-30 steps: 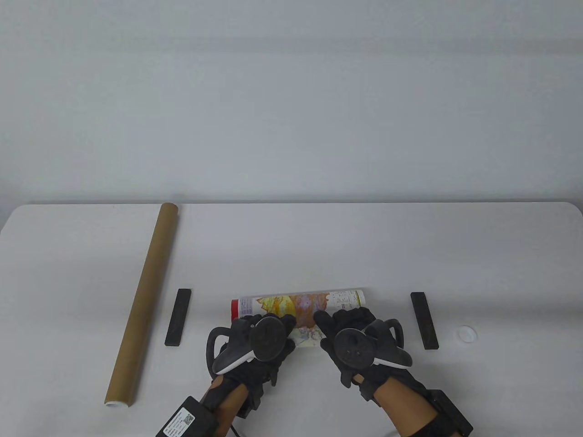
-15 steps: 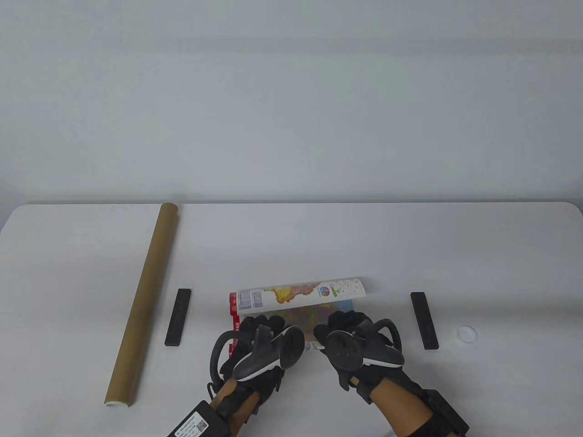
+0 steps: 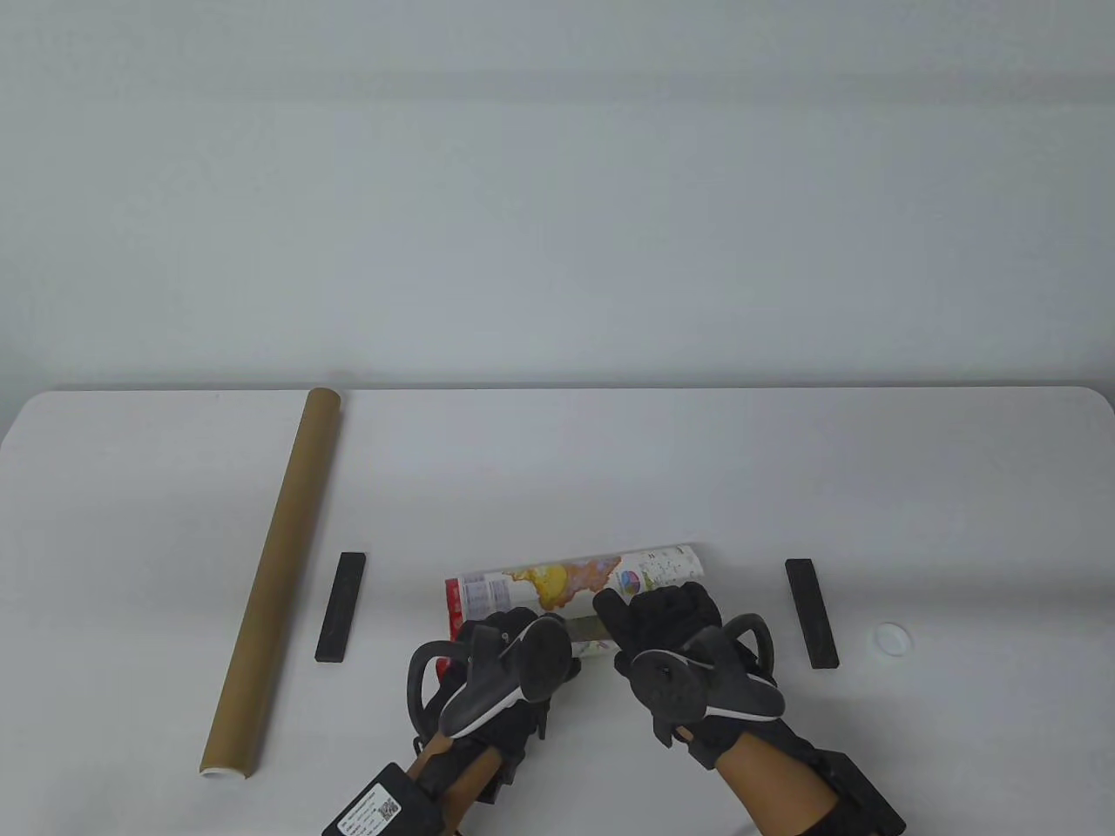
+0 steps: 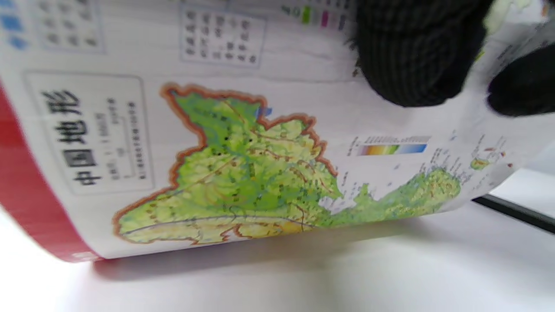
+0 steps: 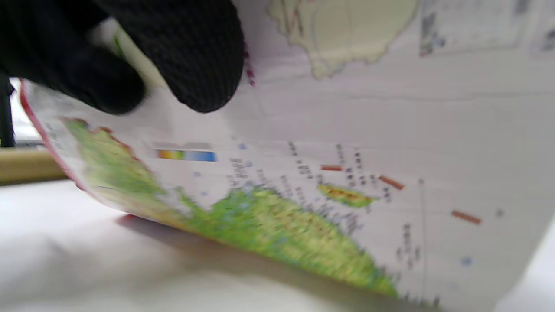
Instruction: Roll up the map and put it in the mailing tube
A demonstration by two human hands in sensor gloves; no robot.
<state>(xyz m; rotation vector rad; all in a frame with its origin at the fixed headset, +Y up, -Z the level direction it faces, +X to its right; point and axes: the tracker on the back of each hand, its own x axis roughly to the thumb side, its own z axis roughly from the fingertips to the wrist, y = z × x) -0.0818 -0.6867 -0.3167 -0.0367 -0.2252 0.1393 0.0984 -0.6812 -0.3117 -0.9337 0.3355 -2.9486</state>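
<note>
The colourful map [image 3: 575, 585] lies rolled into a loose cylinder near the table's front middle, its red-edged end at the left. My left hand [image 3: 501, 640] holds its left part; the fingertips [image 4: 416, 56] press on the printed paper [image 4: 243, 173]. My right hand [image 3: 662, 614] holds its right part, fingers [image 5: 190, 52] curled over the roll [image 5: 347, 173]. The near edge of the map hangs free just above the table in both wrist views. The brown mailing tube [image 3: 274, 583] lies at the left, running front to back, its white-rimmed open end toward me.
Two black bar weights lie on the white table [image 3: 557, 470], one left of the map [image 3: 341, 607] and one right of it [image 3: 811, 613]. A small white round cap [image 3: 892, 638] sits farther right. The tube shows as a tan strip in the right wrist view [image 5: 26, 167].
The roll went from tight to partly opened half a second ago, and is now wound closed again. Both hands shifted slightly back toward me and then forward over it.
</note>
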